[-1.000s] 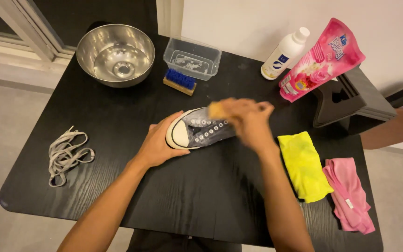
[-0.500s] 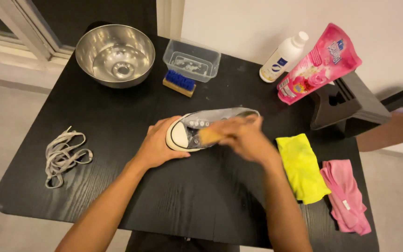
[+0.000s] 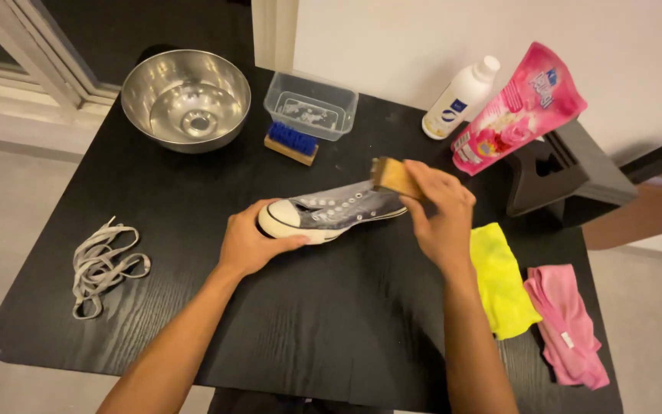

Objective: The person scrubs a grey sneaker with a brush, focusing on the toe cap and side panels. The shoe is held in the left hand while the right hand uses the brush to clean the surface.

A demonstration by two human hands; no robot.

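Pinning the white toe of a grey canvas sneaker (image 3: 331,214) against the black worktop (image 3: 323,330), the left hand (image 3: 248,244) lies with its fingers curled over the rubber cap, the shoe lying on its side at the middle of the worktop with its heel toward 2 o'clock. The right hand (image 3: 440,217) has its fingers wrapped round a wooden-backed brush (image 3: 394,175) touching the sneaker's heel end. A bundle of grey laces (image 3: 101,264) sits at 9 o'clock, a yellow cloth (image 3: 501,280) and a pink cloth (image 3: 567,328) at 4 o'clock. Farther off, a blue-bristled brush (image 3: 291,142) lies against a clear plastic tub (image 3: 310,105), a steel bowl (image 3: 186,100) at 11 o'clock, a white bottle (image 3: 459,99) and pink pouch (image 3: 519,108) at 1 o'clock.
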